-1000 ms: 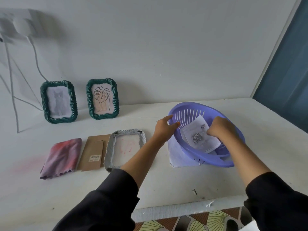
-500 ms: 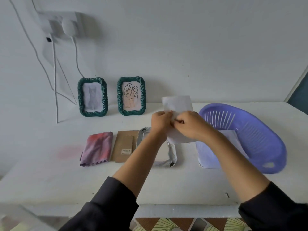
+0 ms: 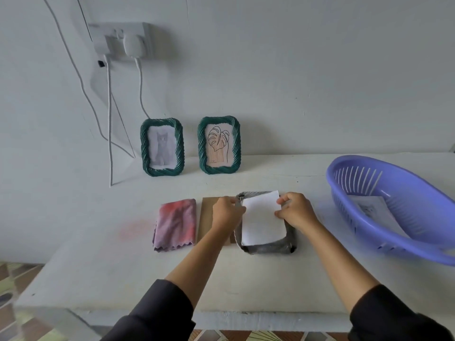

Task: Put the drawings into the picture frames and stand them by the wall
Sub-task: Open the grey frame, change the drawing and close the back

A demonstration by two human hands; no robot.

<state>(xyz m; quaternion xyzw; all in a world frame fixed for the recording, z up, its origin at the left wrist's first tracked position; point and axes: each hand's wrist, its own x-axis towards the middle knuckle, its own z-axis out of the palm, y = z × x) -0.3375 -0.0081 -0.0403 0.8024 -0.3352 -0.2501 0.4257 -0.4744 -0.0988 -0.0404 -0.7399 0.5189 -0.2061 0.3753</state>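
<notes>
Well, the white surface (image 3: 246, 279) spreads widest under everything. The purple basket (image 3: 413, 195) sits at its right end, cut off by the picture's edge, and a drawing (image 3: 374, 207) lies inside it, its lines too faint to read. Against the wall (image 3: 320, 70) the cat frame (image 3: 162, 146) and the leaf frame (image 3: 219, 144) stand upright, side by side. Nearer me the grey frame (image 3: 267, 247) lies flat, and over it I hold a white sheet (image 3: 263, 220), blank side up, which hides most of the frame's middle. My left hand (image 3: 227, 215) has its fingers curled and pinches the sheet's upper left edge. My right hand (image 3: 296, 212) pinches the right edge between thumb and fingers. My left hand also covers part of the brown backing board (image 3: 206, 217), which lies just beside the pink cloth (image 3: 175, 223).
</notes>
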